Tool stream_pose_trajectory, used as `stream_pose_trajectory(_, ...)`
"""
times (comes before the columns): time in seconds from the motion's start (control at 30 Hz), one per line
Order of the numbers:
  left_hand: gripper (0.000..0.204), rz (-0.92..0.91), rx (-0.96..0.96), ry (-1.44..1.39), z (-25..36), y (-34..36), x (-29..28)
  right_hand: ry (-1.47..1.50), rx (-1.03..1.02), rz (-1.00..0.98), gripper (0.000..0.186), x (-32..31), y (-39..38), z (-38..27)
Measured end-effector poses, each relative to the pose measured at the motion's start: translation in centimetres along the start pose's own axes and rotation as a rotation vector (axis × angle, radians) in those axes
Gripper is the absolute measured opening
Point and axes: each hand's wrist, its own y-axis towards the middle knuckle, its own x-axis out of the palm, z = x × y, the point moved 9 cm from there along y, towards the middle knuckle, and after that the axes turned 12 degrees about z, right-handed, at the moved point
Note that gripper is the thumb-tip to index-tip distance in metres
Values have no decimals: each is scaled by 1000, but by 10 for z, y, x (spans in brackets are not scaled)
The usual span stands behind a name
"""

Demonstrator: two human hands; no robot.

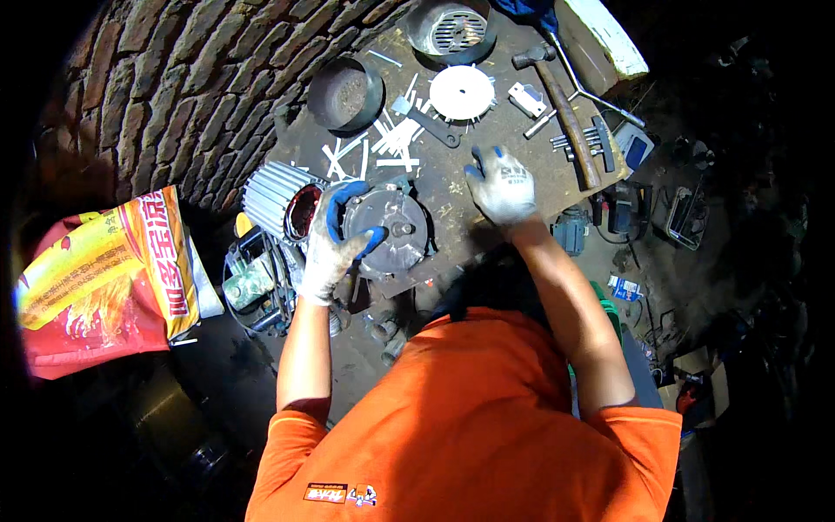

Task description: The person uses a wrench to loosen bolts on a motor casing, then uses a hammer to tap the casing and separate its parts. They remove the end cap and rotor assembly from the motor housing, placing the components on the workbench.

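Observation:
My left hand (323,252), in a white and blue work glove, spans the left edge of a round dark-grey motor end cover (383,217) with a short shaft at its middle. Thumb and fingers are spread over the cover and grip its side. Just left of it lies a ribbed silver motor housing (277,198) with reddish windings showing inside. My right hand (506,187), gloved the same way, is over the table to the right of the cover. Its fingers are loosely bent and apart, with nothing seen in them.
On the worktable (452,196) are a scraper (426,122), white strips (396,143), a white fan disc (462,92), round metal covers (346,94), a hammer (565,113) and a socket set (584,141). A brick wall (174,87) borders the left; a red-yellow sack (104,278) stands below it.

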Motion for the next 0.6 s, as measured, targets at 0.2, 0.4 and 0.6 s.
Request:
stream_pose_trajectory(0.2,58,14,-55,-25,-1,-4,-1,-187,-27,-201,56,36,29,-13)
stream_pose_trajectory(0.4,65,6,-116,-67,-6,-6,1,-237,-87,-206,19,39,42,-29)
stream_pose_trajectory(0.6,67,14,-145,-79,-9,-7,2,-286,-171,-373,23,29,40,-20)
